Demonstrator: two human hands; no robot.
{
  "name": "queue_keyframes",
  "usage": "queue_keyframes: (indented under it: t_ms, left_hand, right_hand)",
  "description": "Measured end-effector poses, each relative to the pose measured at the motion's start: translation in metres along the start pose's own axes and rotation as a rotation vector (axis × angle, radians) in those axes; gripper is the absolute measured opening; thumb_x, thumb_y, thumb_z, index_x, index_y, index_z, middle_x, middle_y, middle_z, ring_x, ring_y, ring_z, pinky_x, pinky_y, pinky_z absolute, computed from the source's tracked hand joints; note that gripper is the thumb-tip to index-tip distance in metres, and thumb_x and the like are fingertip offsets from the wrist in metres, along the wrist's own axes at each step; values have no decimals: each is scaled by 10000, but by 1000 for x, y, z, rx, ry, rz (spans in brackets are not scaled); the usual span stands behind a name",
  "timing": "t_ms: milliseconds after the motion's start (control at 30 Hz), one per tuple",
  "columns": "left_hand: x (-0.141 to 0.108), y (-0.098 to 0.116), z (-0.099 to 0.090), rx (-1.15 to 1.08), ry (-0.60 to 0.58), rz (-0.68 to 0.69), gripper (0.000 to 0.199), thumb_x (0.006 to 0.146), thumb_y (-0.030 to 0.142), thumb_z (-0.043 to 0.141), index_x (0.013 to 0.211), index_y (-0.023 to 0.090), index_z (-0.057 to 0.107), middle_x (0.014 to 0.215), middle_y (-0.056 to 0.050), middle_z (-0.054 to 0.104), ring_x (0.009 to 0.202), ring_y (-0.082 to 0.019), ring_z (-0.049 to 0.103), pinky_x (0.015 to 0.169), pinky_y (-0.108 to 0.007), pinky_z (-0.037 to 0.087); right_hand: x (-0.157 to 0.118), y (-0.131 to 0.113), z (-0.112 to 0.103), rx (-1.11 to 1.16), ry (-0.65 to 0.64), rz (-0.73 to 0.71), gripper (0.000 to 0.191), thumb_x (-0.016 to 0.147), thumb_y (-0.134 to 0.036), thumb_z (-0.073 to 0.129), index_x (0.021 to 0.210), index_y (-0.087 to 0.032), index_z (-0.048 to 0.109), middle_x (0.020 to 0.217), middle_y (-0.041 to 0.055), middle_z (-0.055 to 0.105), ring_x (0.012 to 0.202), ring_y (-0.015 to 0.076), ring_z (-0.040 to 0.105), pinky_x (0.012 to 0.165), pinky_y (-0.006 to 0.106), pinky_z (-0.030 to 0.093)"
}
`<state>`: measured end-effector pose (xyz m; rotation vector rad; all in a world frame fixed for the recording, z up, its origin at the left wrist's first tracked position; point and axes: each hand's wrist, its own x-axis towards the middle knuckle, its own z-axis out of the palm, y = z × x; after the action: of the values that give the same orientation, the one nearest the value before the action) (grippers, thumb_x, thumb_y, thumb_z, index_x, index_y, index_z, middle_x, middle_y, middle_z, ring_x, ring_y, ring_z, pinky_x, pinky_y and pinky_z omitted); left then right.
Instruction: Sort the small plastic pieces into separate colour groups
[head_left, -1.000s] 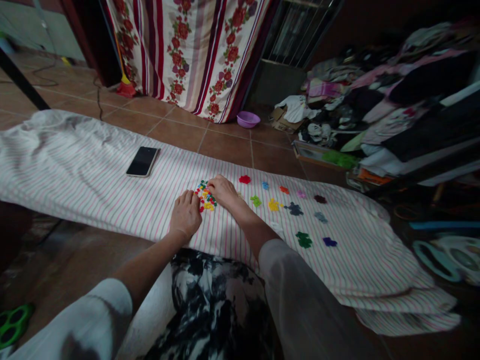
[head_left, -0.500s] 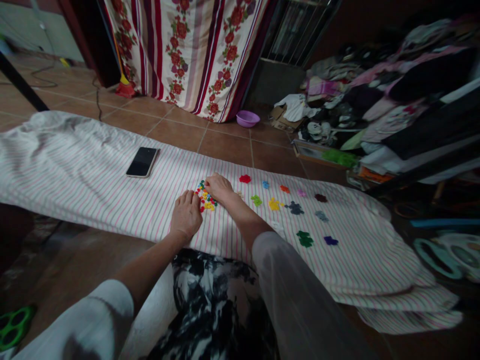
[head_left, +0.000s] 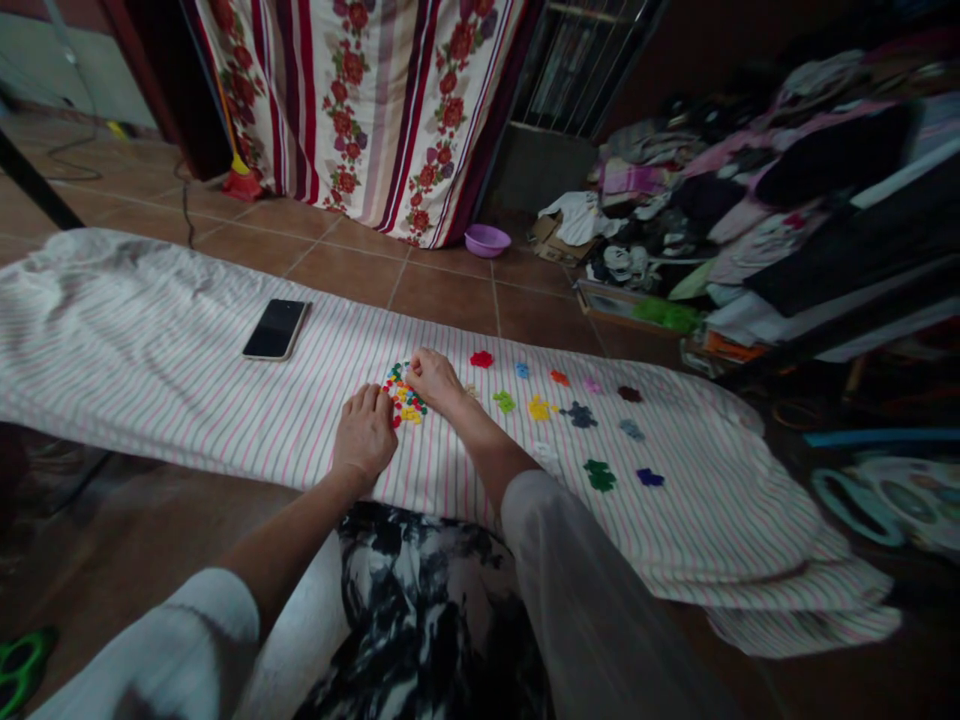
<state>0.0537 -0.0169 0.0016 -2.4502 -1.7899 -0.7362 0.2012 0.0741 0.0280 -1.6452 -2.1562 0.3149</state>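
Observation:
A heap of small mixed-colour pieces (head_left: 407, 408) lies on the striped cloth (head_left: 187, 400), too small to name. My left hand (head_left: 365, 432) rests palm down along the heap's left side, fingers lying on the cloth. At the heap's upper right, my right hand (head_left: 436, 380) has its fingertips pinched together; what is between them is hidden. Pieces sorted by colour sit to the right: red (head_left: 481, 359), light blue (head_left: 523, 370), orange (head_left: 559, 377), lime green (head_left: 503, 401), yellow (head_left: 538, 407), dark grey (head_left: 580, 414), green (head_left: 600, 475) and dark blue (head_left: 650, 477), among several others.
A phone (head_left: 274, 330) lies on the cloth left of my hands. Beyond the cloth, a purple bowl (head_left: 487, 240) stands on the tiled floor by a floral curtain (head_left: 382, 120). Clothes (head_left: 720, 180) are heaped at the right, and a broom (head_left: 241, 180) leans at the left.
The whole view has shifted slightly, so things appear a little farther left. My right hand stays pinched over the heap with only a slight movement; my left hand keeps its place beside it.

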Motion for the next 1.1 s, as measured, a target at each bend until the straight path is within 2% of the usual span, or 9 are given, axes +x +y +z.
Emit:
queue_keyframes:
  t_ms: [267, 467, 567, 733, 933, 1100]
  left_hand:
    - [-1, -1, 2, 8, 2, 9, 249, 923, 188, 359, 1048, 146, 571, 1237, -170, 584, 1206, -300, 498, 975, -449, 414]
    - [-1, -3, 3, 26, 36, 35, 229, 916, 189, 381, 1039, 136, 567, 1195, -167, 605, 1176, -304, 521, 957, -440, 429]
    - [-1, -3, 3, 32, 48, 34, 220, 909, 180, 387, 1031, 145, 567, 1191, -164, 608, 1146, -300, 539, 932, -440, 442]
    - [-1, -3, 4, 41, 50, 29, 218, 914, 187, 387, 1017, 140, 573, 1180, -166, 609, 1119, -298, 547, 904, -433, 455]
    - [-2, -5, 6, 60, 54, 45, 221, 911, 182, 401, 1039, 128, 573, 1193, -163, 606, 1146, -303, 538, 930, -431, 450]
    - [-2, -6, 6, 67, 56, 49, 213, 907, 183, 411, 1035, 131, 573, 1191, -158, 606, 1141, -302, 540, 936, -431, 451]
  right_hand:
    - [-10, 4, -6, 66, 45, 9, 80, 803, -140, 535, 846, -193, 577, 850, 19, 622, 773, 145, 544, 730, 244, 396]
    - [-18, 7, -12, 159, 28, 53, 81, 775, -136, 556, 803, -209, 535, 761, -20, 591, 723, 129, 539, 666, 225, 388]
    - [-21, 17, -14, 176, 87, 76, 111, 741, -120, 567, 773, -211, 512, 733, -28, 573, 694, 125, 532, 657, 228, 391]
    - [-28, 56, -28, 220, 251, 142, 121, 707, -123, 553, 788, -210, 531, 753, -24, 601, 686, 128, 557, 696, 250, 435]
    - [-51, 121, -62, 264, 460, 343, 113, 711, -195, 532, 811, -208, 583, 779, 8, 667, 711, 156, 617, 732, 286, 496]
    - [-78, 178, -92, 186, 630, 524, 186, 705, -237, 520, 844, -193, 637, 782, 50, 699, 762, 190, 646, 775, 316, 510]
